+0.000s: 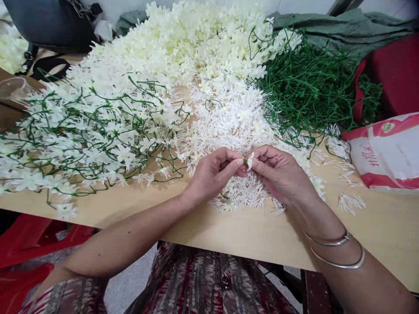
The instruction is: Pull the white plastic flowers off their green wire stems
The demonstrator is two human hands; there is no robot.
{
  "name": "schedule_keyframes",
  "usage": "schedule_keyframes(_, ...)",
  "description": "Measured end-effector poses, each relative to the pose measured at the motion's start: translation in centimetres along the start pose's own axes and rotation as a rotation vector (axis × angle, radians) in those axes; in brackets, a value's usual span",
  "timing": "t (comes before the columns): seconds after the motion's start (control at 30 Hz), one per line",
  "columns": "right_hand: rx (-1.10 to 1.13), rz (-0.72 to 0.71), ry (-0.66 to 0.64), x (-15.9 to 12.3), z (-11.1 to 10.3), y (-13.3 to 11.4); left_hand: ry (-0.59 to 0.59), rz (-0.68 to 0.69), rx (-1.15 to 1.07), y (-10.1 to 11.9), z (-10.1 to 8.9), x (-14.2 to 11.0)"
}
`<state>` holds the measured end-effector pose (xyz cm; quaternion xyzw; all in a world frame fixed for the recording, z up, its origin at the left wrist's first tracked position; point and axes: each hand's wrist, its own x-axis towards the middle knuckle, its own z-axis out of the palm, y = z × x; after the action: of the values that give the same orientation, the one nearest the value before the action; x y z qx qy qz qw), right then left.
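My left hand (218, 172) pinches a short bit of green plastic stem between thumb and forefinger. Against it, my right hand (278, 172) grips a small white artificial flower (250, 161) by its petals. The fingertips of both hands almost meet, and they partly hide the joint between stem and flower. Beneath and behind the hands spreads a heap of white plastic stamens (225, 124). To the left lies a broad pile of white flowers on green stems (124, 126). Loose cream-white petals (183, 39) are heaped at the back.
A tangle of bare green stems (304, 83) fills the back right, beside a red bag (396, 74). A white and pink plastic packet (389, 152) lies at the right. A dark handbag (49, 24) and a clear cup (15, 89) stand at the left. Red stools (29, 240) are below the table edge.
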<state>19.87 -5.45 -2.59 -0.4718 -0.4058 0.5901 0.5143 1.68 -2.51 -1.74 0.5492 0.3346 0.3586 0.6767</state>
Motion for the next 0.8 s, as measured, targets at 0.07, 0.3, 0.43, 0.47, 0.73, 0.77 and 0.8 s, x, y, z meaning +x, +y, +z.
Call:
schedule_keyframes(0.07, -0.014, -0.002, 0.008, 0.0, 0.0, 0.1, -0.010, -0.005, -0.001, -0.1, 0.0, 0.0)
schedule_keyframes(0.3, -0.026, 0.033, -0.027, -0.3, 0.0, -0.1, -0.020, 0.011, 0.000, -0.4, -0.2, -0.3)
schedule_keyframes(0.43, -0.040, 0.021, -0.040, -0.1, 0.1, -0.2, -0.007, 0.006, 0.053, -0.7, -0.4, -0.4)
schedule_keyframes(0.47, -0.047, 0.013, -0.030, 0.0, 0.1, -0.1, -0.002, 0.006, 0.059, -0.7, -0.4, -0.3)
schedule_keyframes(0.73, -0.021, -0.116, 0.008, 0.0, -0.1, -0.8, 0.024, 0.151, 0.110, 1.3, -0.3, -0.1)
schedule_keyframes(0.77, -0.035, -0.175, 0.047, -0.1, -0.3, -1.1, 0.064, 0.192, 0.111, 1.8, -0.5, 0.0)
schedule_keyframes(0.8, -0.072, -0.251, 0.100, -0.1, -0.6, -1.3, 0.127, 0.235, 0.116, 2.2, -0.8, 0.2)
